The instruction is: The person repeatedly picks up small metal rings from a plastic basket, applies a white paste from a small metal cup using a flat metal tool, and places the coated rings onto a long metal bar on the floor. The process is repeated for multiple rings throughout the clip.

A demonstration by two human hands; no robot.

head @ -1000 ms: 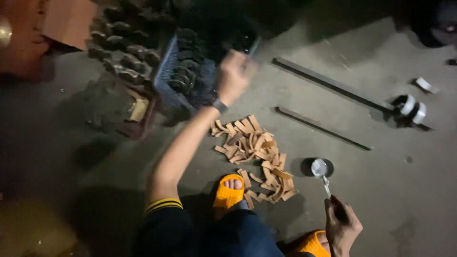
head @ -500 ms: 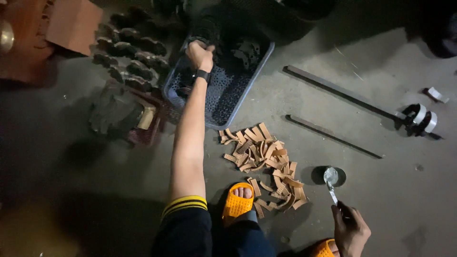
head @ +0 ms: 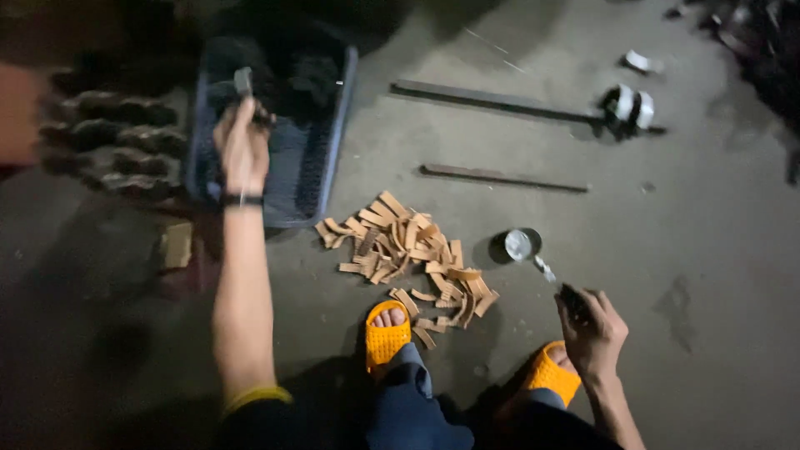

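Evidently left hand [head: 242,146] gripped a dark part [head: 244,83] over the blue crate [head: 337,108]; right hand [head: 593,329] pinched a brush [head: 550,271]; steadier lifting advisable.

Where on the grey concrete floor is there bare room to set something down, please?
Bare floor lies right of the small round tin, below the short dark bar, and between that and the long dark bar. It is crowded around the pile of tan strips and the blue plastic crate.

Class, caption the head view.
Left hand reaches into a blue tray; right hand holds a brush over a tin.
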